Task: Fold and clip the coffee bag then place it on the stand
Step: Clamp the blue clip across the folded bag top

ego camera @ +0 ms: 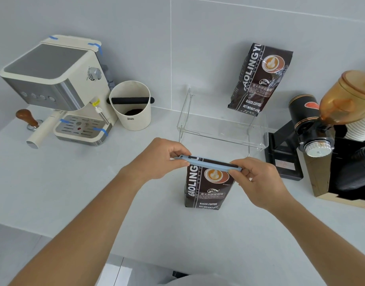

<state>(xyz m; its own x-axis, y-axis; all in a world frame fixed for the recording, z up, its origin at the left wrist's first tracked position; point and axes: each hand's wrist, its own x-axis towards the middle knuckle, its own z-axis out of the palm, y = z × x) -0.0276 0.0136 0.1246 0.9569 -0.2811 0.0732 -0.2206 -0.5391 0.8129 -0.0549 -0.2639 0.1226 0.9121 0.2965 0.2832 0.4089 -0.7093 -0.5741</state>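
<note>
A dark brown coffee bag (206, 187) stands upright on the white counter in front of me. A long light-blue clip (210, 162) lies across its folded top. My left hand (157, 159) pinches the clip's left end, and my right hand (258, 180) grips its right end. A clear acrylic stand (222, 131) sits just behind the bag. A second, identical coffee bag (260, 79) stands on the stand's back right, leaning against the wall.
A cream espresso machine (58, 87) with a portafilter and a wooden tamper (27, 118) is at the left. A cream knock box (132, 106) stands beside it. A black grinder (309, 129) with an amber hopper and a cardboard box are at the right.
</note>
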